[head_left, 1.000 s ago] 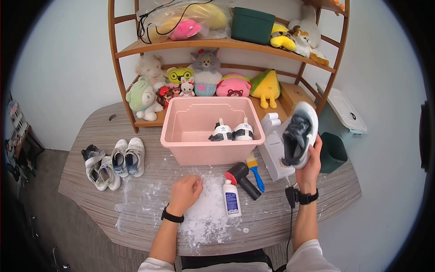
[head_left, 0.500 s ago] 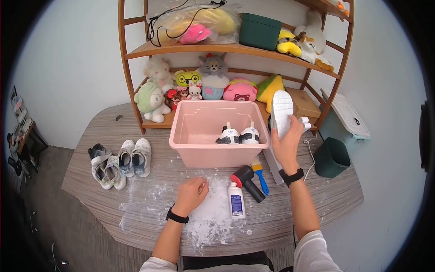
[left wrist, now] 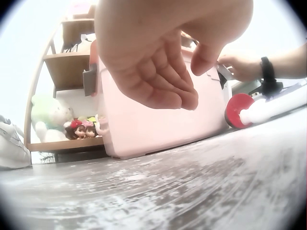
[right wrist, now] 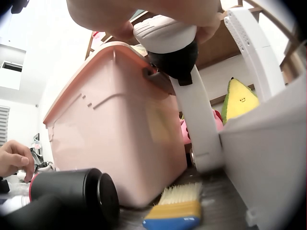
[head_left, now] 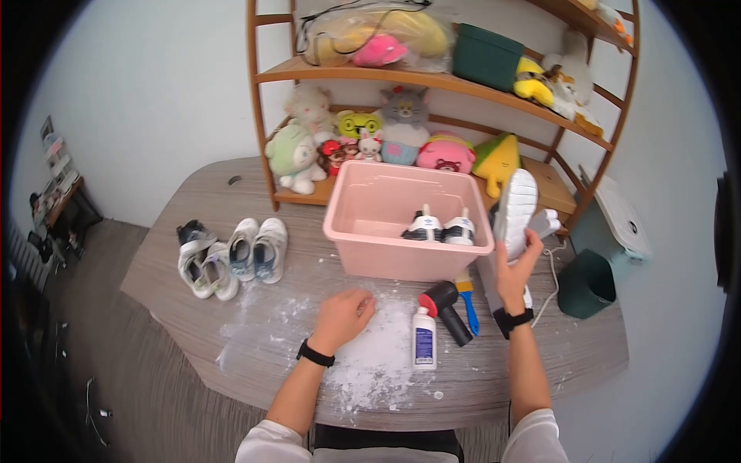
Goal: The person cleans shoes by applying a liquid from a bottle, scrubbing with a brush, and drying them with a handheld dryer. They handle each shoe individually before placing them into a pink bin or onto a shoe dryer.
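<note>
My right hand (head_left: 517, 276) grips a shoe (head_left: 519, 202) by its heel end, beside the pink bin, with the white sole turned toward me. In the right wrist view, the shoe's dark collar (right wrist: 176, 61) sits right at the top of an upright white tube (right wrist: 199, 127) on a white appliance (right wrist: 271, 148). A second white tube (right wrist: 254, 48) rises next to it. My left hand (head_left: 344, 319) hangs low over the white-powdered table, fingers loosely curled around nothing. In front of it stands the pink bin (head_left: 409, 261), with two white-and-black shoes (head_left: 424, 228) inside.
A white bottle (head_left: 424, 339), a black-and-red blower (head_left: 448, 312) and a blue-handled brush (head_left: 468, 307) lie between my arms. Two pairs of shoes (head_left: 255, 251) stand at left. A dark green bin (head_left: 587, 285) is at right. Plush toys fill the shelf (head_left: 363, 73) behind.
My right hand has turned the shoe from opening-facing to sole-facing and brought it over the white appliance beside the pink bin. The left hand stays put; the head view has shifted left.
</note>
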